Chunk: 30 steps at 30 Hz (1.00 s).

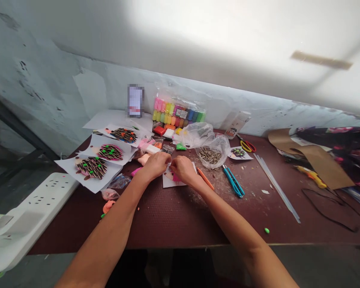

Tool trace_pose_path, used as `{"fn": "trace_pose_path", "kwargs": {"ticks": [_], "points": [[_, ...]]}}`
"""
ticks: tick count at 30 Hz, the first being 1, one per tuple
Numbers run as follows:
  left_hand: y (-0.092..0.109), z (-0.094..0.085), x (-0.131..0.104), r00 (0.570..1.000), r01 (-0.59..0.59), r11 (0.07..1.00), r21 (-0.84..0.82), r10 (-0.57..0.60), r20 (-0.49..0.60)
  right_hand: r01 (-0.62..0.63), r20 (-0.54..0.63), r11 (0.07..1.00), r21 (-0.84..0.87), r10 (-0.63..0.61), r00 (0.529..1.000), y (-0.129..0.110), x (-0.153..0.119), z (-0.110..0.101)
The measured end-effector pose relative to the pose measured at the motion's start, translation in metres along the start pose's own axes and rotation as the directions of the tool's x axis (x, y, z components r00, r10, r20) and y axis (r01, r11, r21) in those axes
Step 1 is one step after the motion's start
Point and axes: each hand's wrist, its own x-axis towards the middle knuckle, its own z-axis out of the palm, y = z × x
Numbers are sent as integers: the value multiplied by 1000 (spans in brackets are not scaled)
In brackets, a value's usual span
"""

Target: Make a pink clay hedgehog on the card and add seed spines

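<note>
My left hand and my right hand meet fingertip to fingertip over a small white card at the middle of the table. Both have their fingers pinched together; anything between them is too small to make out. Pink clay shows on the card, partly hidden under my right hand. An orange tool lies just right of that hand. Behind it, a clear plastic bag holds many striped seeds. Pale pink clay rests beside my left hand.
Papers with spiky seed-covered clay shapes lie at the left, near a white power strip. Coloured clay packs lean on the wall. Rightward are a teal cutter, scissors, glue sticks and a glue gun.
</note>
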Motion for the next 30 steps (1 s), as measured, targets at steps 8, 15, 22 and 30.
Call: {"fn": "trace_pose_path", "kwargs": {"ticks": [8, 15, 22, 30], "points": [[-2, 5, 0, 1000, -7, 1000, 29, 7, -9, -160, -278, 972, 171, 203, 939, 40, -5, -21], [-5, 10, 2, 999, -53, 996, 73, 52, 18, -353, -284, 917, 185, 394, 874, 75, -27, -34], [-5, 10, 1, 998, -53, 996, 71, 52, 18, -387, -268, 910, 149, 414, 870, 72, -35, -31], [-4, 11, 0, 998, -58, 997, 53, 59, -14, -204, -320, 953, 224, 269, 909, 64, -35, -18]]}}
